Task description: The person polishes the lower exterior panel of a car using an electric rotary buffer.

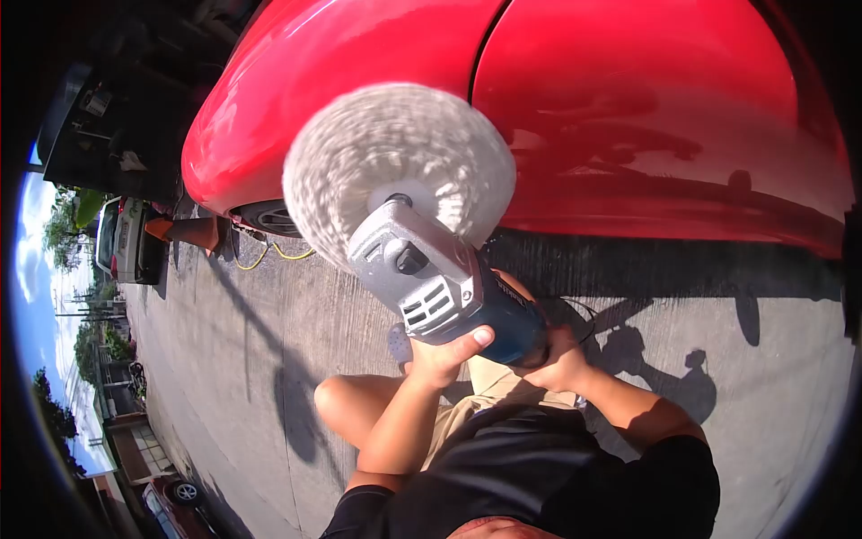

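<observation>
A polisher (pixel 422 260) with a silver gear head and a dark blue body is held slantwise in front of me. Its big, round, white woolly pad (pixel 395 144) is smeared, as if spinning. Behind the pad are the red car's glossy panels (pixel 628 99); I cannot tell whether pad and paint touch. My left hand (pixel 444 359) is closed around the body just behind the vented head, thumb on top. Farther back, my right hand (pixel 558 364) wraps the rear end of the body. The fingers under the tool are partly hidden.
Beside the red car's wheel (pixel 269 217) lies a yellow cord (pixel 260 258) on the concrete ground (pixel 233 359). An orange cone (pixel 193 234) is near it. Another parked car (pixel 135 241) stands at the left, and a dark red car (pixel 175 508) at lower left.
</observation>
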`<state>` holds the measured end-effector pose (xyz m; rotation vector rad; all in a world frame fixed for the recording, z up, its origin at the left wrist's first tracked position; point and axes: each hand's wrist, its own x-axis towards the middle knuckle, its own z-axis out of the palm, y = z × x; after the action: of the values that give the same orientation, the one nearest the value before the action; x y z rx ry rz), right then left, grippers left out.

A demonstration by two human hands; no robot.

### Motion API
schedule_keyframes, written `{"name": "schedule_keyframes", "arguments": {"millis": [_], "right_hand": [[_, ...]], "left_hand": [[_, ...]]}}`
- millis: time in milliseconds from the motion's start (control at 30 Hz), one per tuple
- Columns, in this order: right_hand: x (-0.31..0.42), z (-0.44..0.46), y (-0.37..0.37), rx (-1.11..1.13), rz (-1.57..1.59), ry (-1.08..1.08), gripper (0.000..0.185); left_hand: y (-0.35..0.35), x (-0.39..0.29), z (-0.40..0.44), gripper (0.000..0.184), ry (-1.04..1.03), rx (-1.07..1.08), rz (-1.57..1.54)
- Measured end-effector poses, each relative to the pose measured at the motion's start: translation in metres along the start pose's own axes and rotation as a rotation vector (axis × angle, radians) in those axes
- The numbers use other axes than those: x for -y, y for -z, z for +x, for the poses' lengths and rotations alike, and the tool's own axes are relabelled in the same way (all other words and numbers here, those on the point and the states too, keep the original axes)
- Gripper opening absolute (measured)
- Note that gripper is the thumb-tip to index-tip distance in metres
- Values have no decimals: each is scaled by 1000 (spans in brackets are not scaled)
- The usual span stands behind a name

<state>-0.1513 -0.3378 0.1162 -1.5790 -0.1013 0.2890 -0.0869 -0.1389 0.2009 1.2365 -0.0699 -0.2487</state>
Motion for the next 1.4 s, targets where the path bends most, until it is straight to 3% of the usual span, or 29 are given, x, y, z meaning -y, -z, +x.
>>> {"name": "schedule_keyframes", "arguments": {"millis": [133, 267, 400, 433, 633, 867, 967, 1100, 1267, 1400], "right_hand": [[-35, 0, 15, -24, -270, 75, 35], [-46, -5, 34, -14, -408, 15, 34], [-74, -23, 55, 47, -466, -173, 37], [-79, -25, 56, 35, -471, -172, 37], [-97, -54, 93, -47, -522, -164, 29], [-104, -91, 131, -85, -591, -435, 34], [-103, -97, 132, -122, -584, -455, 32], [-99, -84, 129, -89, -683, -198, 32], [-62, -24, 116, -2, -631, 45, 33], [-16, 8, 98, 19, -453, 176, 34]], "left_hand": [[18, 42, -8, 69, 7, -71, -9], [13, 70, -10, 72, 64, -127, -87], [26, 125, -25, 61, 188, -122, -141], [10, 112, -17, 58, 158, -154, -151], [5, 161, -16, 63, 413, -2, -34], [-34, 220, 3, 66, 637, 151, -417], [-41, 220, 7, 66, 595, 156, -391], [-27, 202, -8, 61, 484, 67, -231], [-9, 124, -17, 59, 339, -7, -45], [-29, 53, 7, 89, 102, 125, -156]]}}
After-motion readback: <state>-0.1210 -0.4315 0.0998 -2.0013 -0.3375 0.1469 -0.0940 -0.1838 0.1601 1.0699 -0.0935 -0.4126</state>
